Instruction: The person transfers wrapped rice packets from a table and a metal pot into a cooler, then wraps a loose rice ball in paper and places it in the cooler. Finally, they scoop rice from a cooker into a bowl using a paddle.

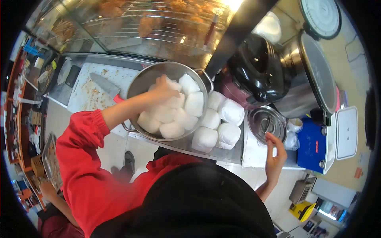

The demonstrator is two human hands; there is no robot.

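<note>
My left hand reaches into a large metal pot, its fingers curled against a white wrapped packet. More rounded white packets fill the pot, partly veiled by haze. Beside the pot, several similar packets sit stacked on the metal counter. At the counter's right, my right hand is raised with fingers apart, its fingertips overlapping the near rim of a round metal lid. Nothing shows between those fingers.
A knife with a red handle lies on a white cutting board at left. Behind the counter stands a glass display case. A black-lidded cooker, a tall steel container and a blue cooler box occupy the right.
</note>
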